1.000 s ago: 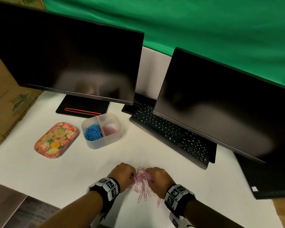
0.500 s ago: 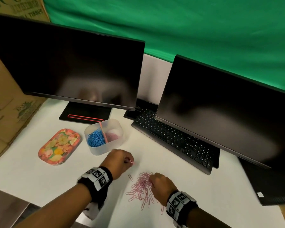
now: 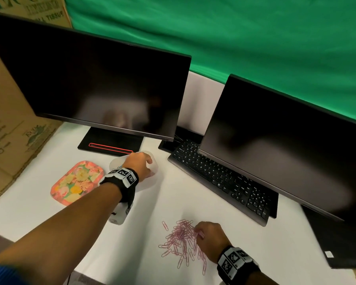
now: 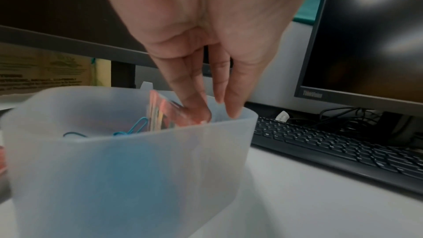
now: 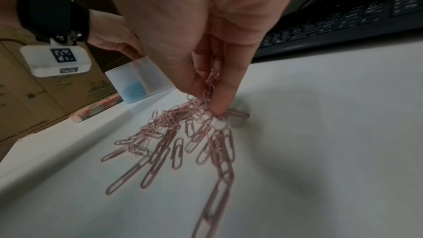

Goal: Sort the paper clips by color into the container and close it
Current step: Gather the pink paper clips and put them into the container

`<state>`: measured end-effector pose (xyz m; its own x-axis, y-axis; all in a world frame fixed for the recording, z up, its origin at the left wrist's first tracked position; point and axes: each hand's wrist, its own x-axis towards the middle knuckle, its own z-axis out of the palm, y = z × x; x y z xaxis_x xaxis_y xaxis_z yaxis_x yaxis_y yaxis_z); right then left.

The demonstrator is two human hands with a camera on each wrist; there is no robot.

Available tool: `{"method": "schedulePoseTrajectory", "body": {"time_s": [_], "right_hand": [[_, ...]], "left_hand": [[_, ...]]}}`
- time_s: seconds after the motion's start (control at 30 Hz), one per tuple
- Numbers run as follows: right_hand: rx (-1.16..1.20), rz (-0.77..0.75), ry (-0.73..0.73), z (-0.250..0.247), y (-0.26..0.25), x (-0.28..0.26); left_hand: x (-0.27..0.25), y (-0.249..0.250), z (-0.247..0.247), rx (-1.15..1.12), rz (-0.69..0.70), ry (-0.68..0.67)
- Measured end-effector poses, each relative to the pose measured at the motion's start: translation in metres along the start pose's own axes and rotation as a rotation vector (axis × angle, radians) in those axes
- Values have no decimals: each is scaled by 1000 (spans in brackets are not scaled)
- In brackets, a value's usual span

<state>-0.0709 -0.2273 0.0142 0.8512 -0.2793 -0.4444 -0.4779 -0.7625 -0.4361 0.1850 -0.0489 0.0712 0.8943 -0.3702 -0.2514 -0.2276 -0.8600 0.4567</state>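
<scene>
Container (image 4: 137, 169): frosted, translucent plastic, matt walls. Pink paper clips (image 3: 181, 237): thin bent wire, smooth coated finish; blue paper clips (image 4: 135, 129) the same. Desk (image 3: 132, 243): white, smooth, matt. Monitors (image 3: 95, 89): glossy dark screens. Keyboard (image 3: 224, 182): black matt plastic. Far left box (image 3: 10, 130): brown cardboard, printed. Backdrop (image 3: 255, 38): green cloth.

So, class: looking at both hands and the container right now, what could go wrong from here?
1. The left hand reaches into the container right beside the divider; pink clips might land with the blue clips.
2. The right hand pinches a bunch from the tangled pink pile; linked clips could trail and drop.
3. The lid is off, so a knock could spill everything.
</scene>
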Motion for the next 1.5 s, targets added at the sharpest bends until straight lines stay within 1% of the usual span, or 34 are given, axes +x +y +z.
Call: {"method": "schedulePoseTrajectory", "body": {"time_s": [0.1,0.2,0.37,0.47,0.57,0.63,0.7,0.83,0.9,1.0,1.07,1.1,1.13,1.2,1.23,1.3,1.33,1.37,1.4,1.43,1.5], "right_hand": [[69,15,18,-5,-2,1],[201,0,66,-22,-21,8],[453,-97,150,-67,-89,40],[513,-162,165,-86,-131,68],[506,-196,154,-89,-163,97],[435,-211,127,-83,-175,115],[328,-221,114,-75,-182,129],[189,-200,21,-64,-188,140],[172,-208,14,-66,-184,137],[196,-235,86,-79,-162,124],[187,-203,119,-80,-132,110],[134,-175,123,-76,-115,103],[44,-138,103,-69,-96,95],[-127,-110,-15,-46,-60,77],[-176,-141,-86,-33,-45,67],[-245,-275,-179,-10,-27,44],[-267,-331,-193,-1,-23,32],[-262,-383,-174,9,-18,21],[-239,-402,-152,16,-13,10],[-235,-391,-196,20,-9,0],[-272,-425,-171,27,2,-13]], "left_hand": [[-3,-5,8,31,43,0],[-16,-6,12,88,100,-24],[-40,-9,22,171,207,-53],[-50,-10,23,189,277,-54],[-65,-9,21,186,376,-19],[-75,-14,21,128,419,29],[-86,-21,23,79,432,33],[-104,-34,30,68,410,-22],[-108,-39,35,82,379,-63],[-108,-43,44,111,322,-148],[-106,-41,53,133,286,-230],[-105,-41,59,141,272,-269],[-104,-38,65,153,271,-304],[-106,-32,77,194,295,-368],[-109,-28,84,214,320,-391],[-117,-21,97,252,381,-429],[-120,-19,103,268,424,-430],[-123,-19,110,275,479,-426],[-127,-17,117,277,549,-423],[-131,-19,124,283,622,-430],[-138,-22,136,302,745,-444]]}}
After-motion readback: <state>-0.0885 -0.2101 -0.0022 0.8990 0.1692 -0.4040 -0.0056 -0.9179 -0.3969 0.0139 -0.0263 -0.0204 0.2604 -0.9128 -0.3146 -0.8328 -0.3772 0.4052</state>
